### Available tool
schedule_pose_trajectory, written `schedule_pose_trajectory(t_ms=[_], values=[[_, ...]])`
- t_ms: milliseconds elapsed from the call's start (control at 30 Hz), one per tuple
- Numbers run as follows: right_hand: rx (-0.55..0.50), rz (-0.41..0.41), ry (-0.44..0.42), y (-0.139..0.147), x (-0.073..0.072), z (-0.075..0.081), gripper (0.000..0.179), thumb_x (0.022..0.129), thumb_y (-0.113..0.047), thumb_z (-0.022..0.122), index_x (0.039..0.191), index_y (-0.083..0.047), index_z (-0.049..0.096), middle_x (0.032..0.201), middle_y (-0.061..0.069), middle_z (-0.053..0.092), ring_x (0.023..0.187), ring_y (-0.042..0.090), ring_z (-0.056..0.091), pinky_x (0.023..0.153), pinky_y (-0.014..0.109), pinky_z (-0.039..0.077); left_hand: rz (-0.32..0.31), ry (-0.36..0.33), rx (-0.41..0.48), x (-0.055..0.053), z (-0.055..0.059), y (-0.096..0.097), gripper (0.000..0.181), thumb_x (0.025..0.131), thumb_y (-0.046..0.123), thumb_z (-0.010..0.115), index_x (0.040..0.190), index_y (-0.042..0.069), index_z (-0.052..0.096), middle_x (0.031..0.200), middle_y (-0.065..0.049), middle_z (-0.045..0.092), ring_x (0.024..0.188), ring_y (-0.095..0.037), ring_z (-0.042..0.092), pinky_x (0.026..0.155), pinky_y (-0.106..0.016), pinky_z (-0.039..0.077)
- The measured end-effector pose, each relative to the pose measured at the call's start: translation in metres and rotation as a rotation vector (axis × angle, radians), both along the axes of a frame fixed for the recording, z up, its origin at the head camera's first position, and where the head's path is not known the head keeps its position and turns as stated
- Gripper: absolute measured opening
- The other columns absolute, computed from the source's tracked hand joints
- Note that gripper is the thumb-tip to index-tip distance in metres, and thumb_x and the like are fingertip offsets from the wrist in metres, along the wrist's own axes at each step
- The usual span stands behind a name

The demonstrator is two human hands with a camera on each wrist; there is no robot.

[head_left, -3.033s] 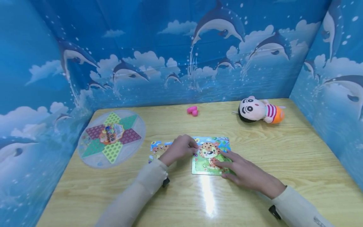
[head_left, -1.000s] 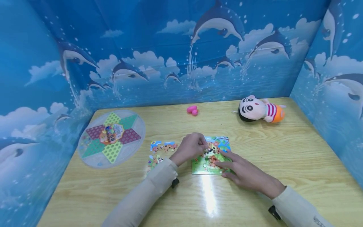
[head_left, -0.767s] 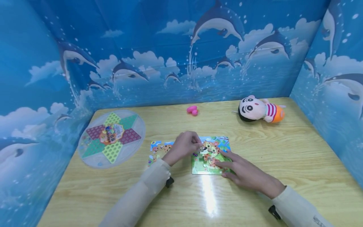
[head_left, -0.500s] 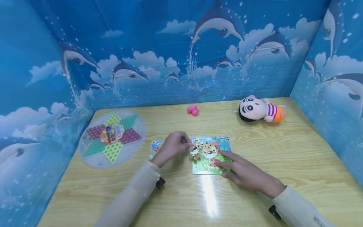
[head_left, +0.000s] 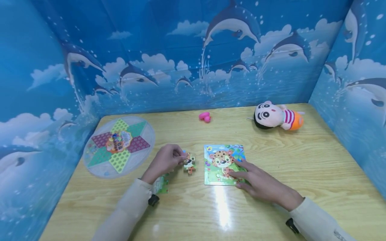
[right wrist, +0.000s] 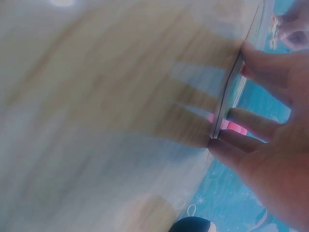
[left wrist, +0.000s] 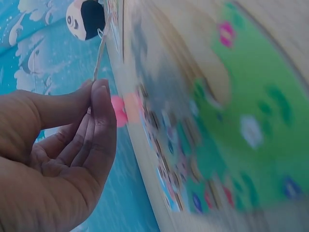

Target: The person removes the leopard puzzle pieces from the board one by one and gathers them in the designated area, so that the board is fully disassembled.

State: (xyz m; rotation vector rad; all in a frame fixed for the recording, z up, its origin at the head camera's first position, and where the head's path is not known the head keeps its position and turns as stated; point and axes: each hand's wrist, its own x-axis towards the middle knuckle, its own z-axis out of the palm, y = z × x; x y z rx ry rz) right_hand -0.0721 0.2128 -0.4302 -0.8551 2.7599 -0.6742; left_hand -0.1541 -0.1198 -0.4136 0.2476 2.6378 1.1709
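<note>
My left hand (head_left: 168,158) pinches a jigsaw piece (head_left: 190,163) with a spotted animal's face between thumb and fingertips, above the table. In the left wrist view the held piece (left wrist: 100,53) shows nearly edge-on. Beneath that hand lie other jigsaw pieces (head_left: 163,184), mostly hidden by it; the left wrist view shows their green part (left wrist: 256,121) blurred. To the right, my right hand (head_left: 256,180) rests with spread fingers on a leopard puzzle board (head_left: 212,180), covering its lower right corner. In the right wrist view, fingers (right wrist: 256,123) lie along the board's edge.
A round star-patterned game board (head_left: 141,164) lies at the left. Toward the back are a small pink toy (head_left: 205,117) and a plush doll (head_left: 278,117) on its side. Dolphin-printed cloth walls (head_left: 169,50) enclose the wooden table (head_left: 301,160) at back and sides.
My left hand has moved left, carrying the face piece from over the puzzle board to the loose pieces. My right hand has stayed on the board.
</note>
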Motion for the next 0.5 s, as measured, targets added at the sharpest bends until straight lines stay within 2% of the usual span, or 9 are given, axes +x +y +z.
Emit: schedule_pose_trajectory(t_ms=[100,300,500], values=[[0.000,-0.001,0.003,0.000,0.000,0.000,0.041,0.095,-0.022,0.073,0.134,-0.014,0.066,0.158,0.023,0.036,0.143,0.047,0.034,0.111,0.060,0.035,0.017,-0.020,-0.005,0.002,0.000,-0.009,0.010,0.089,0.008,0.077,0.086,0.005,0.069,0.075,-0.005,0.068,0.066,-0.021,0.067,0.053,-0.030,0.054],[0.005,-0.004,0.005,0.000,0.000,0.000,0.040,0.095,-0.023,0.072,0.134,-0.014,0.066,0.158,0.023,0.036,0.143,0.046,0.034,0.111,0.060,0.035,0.025,-0.023,-0.039,0.007,-0.003,-0.020,0.010,0.088,0.006,0.077,0.084,0.005,0.068,0.074,-0.005,0.067,0.063,-0.018,0.065,0.055,-0.029,0.054],[0.008,-0.007,-0.014,-0.001,0.000,0.000,0.041,0.095,-0.022,0.072,0.135,-0.015,0.065,0.158,0.023,0.036,0.144,0.046,0.032,0.112,0.061,0.033,0.047,-0.087,-0.072,0.011,-0.005,-0.027,0.008,0.089,0.005,0.075,0.084,0.006,0.069,0.074,-0.004,0.066,0.063,-0.017,0.065,0.056,-0.030,0.054]])
